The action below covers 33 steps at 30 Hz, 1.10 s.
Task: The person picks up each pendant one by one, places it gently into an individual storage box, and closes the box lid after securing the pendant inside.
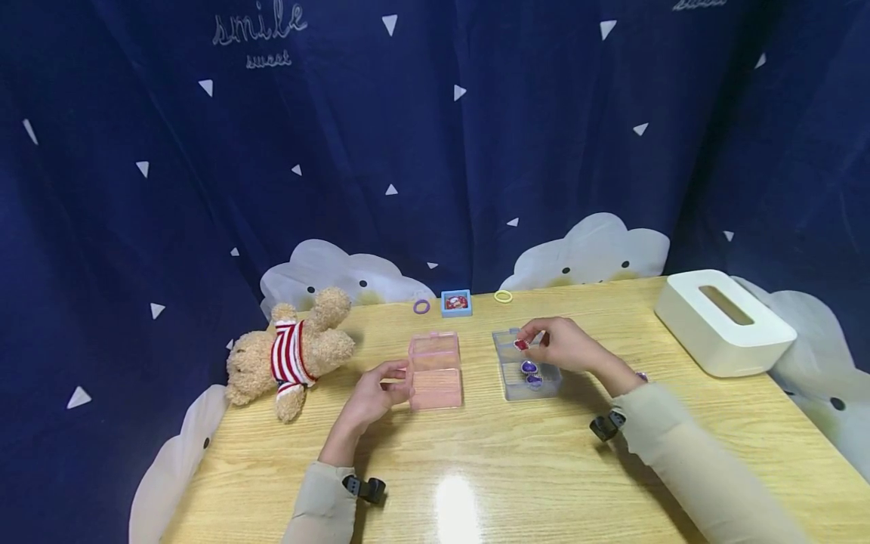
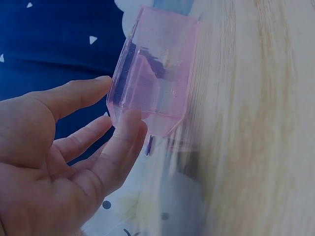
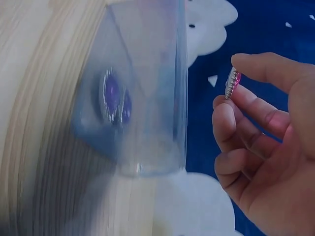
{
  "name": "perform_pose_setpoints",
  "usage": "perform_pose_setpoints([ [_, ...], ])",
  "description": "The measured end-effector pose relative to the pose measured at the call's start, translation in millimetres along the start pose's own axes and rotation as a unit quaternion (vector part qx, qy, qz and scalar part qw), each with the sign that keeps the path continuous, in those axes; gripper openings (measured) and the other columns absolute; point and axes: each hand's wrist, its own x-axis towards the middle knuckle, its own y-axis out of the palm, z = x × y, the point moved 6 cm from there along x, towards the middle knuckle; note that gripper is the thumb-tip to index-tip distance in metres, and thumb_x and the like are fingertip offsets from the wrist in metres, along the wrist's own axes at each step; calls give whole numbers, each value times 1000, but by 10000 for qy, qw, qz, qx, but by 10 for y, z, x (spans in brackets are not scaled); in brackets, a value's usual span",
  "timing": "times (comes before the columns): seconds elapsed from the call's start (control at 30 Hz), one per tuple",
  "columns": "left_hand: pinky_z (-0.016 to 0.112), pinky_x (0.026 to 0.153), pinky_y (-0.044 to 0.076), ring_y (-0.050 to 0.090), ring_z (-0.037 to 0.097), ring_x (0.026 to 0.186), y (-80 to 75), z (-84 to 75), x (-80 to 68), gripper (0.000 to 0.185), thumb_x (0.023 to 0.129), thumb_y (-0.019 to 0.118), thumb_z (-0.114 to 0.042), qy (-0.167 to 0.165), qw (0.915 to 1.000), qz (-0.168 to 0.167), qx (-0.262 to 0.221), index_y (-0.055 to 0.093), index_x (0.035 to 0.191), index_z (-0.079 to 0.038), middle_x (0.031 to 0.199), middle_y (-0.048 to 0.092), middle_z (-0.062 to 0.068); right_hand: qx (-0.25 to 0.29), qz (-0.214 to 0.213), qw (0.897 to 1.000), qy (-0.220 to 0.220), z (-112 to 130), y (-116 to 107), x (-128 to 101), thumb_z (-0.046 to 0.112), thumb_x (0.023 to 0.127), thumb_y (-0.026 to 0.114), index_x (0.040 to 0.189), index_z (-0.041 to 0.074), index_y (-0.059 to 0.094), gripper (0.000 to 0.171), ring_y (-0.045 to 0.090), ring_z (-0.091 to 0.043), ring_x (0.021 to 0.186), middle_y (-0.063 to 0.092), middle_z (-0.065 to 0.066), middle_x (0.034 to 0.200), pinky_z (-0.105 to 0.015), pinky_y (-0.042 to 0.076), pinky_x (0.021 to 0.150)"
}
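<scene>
My right hand pinches a red gem between thumb and fingertips, above the clear bluish box. In the right wrist view the gem shows edge-on, with a silvery beaded rim. Two purple gems with pale rims lie inside the bluish box. At the left side of a pink see-through box is my left hand, thumb and fingers fairly straight. Its fingertips touch the pink box's edge in the left wrist view. Both boxes have their lids folded back.
Behind the boxes lie a purple ring, a small blue-framed square and a yellow ring. A teddy bear in a striped shirt lies left; a white tissue box stands right. A small purple thing shows behind the right wrist.
</scene>
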Motion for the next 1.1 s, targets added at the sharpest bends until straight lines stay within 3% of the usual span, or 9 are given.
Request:
perform_pose_setpoints([
  [0.2,36,80,55,64,39,110,8,15,13,54,88,70,2,-20,9999,-126,92,54,140,-1,128,60,27,102,135,9997,-189,198,175,97,16,81,78,104,16,73,23,53,-8,61,70,1,91,-23,46,55],
  [0.43,30,77,54,66,29,107,-3,-9,-7,54,89,73,-5,-21,10000,0,78,56,140,-7,127,62,22,42,387,9988,-308,388,365,190,21,83,78,107,19,73,25,55,-6,63,71,4,96,-23,46,58],
  [0.63,28,77,54,66,25,103,-1,2,2,54,88,74,-5,-24,10000,22,-20,56,139,-5,126,62,22,-48,495,9971,-580,580,469,240,21,84,78,108,18,73,25,55,-6,67,72,5,97,-22,46,62],
  [1.1,31,78,54,66,31,106,5,-79,-41,53,89,71,-1,-16,9999,-56,106,55,139,-3,125,62,24,80,686,9940,-854,795,765,380,16,82,78,105,18,74,23,57,-6,70,73,6,99,-20,48,64],
])
